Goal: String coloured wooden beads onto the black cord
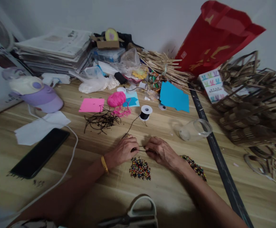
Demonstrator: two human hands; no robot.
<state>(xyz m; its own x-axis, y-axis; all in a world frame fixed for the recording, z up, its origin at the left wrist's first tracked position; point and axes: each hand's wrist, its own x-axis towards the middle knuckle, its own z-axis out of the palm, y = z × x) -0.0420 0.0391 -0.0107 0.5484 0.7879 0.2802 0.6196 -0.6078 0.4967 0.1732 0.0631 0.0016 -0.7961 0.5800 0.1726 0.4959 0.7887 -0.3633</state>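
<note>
Thin black cord (141,149): it runs taut between our two hands at the middle of the pale wooden tabletop (166,190), and it looks to trail back past our left hand to the small white spool of black cord (145,112) farther up the table.
Left hand (123,151): we have it closed in a pinch on the near end of the cord, knuckles up, a yellow bangle (104,164) at the wrist.
Right hand (160,151): we have its fingertips closed on the other end of the same short span; whether a bead sits under them we cannot tell.
Beads: a heap of small multicoloured wooden beads (140,168) lies just in front of our hands, and a strung length of like beads (195,167) lies beside our right wrist.
Step in hand: we judge that we are threading, steadying the cord's tip between two pinches.
Next move calls for: a stiff, straight cord end, one bead lifted from the heap, and its hole lined up with the tip while the other hand keeps the tension.
Nearby: grey-handled scissors (138,215) at the near edge, a clear glass jar (195,129) lying on its side to the right, a tangle of dark cord scraps (102,120) and a black phone (40,153) to the left.
</note>
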